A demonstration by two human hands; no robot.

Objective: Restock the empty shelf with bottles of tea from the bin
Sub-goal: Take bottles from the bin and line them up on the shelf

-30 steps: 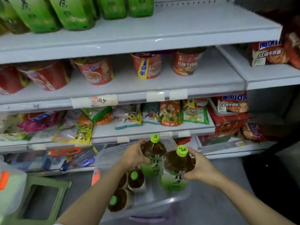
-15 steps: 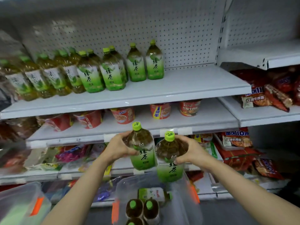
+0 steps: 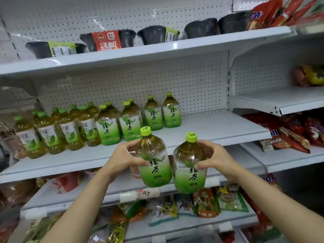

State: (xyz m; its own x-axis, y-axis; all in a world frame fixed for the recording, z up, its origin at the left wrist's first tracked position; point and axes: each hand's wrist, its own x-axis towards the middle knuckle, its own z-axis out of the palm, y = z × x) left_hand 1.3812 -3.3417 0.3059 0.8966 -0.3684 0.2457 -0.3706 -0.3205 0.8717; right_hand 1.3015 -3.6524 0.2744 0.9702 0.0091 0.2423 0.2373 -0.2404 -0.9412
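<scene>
My left hand [image 3: 122,158] grips a green-labelled tea bottle [image 3: 154,160] with a lime cap, held upright in front of the white shelf [image 3: 219,127]. My right hand [image 3: 215,158] grips a second, matching tea bottle [image 3: 190,165] just to the right, the two bottles nearly touching. Both hang in the air just in front of and slightly below the shelf's front edge. On that shelf stand several tea bottles [image 3: 129,123], filling its left and middle; its right part is bare. The bin is out of view.
Dark instant-food bowls [image 3: 154,35] line the shelf above. Red cup noodles [image 3: 66,183] sit on the shelf below the tea, snack bags [image 3: 205,202] lower still. The neighbouring rack on the right holds red snack packets [image 3: 294,132].
Both hands have lifted their bottles from the bin up to the level of the tea shelf. The view has tilted upward, so the bin has dropped out of sight.
</scene>
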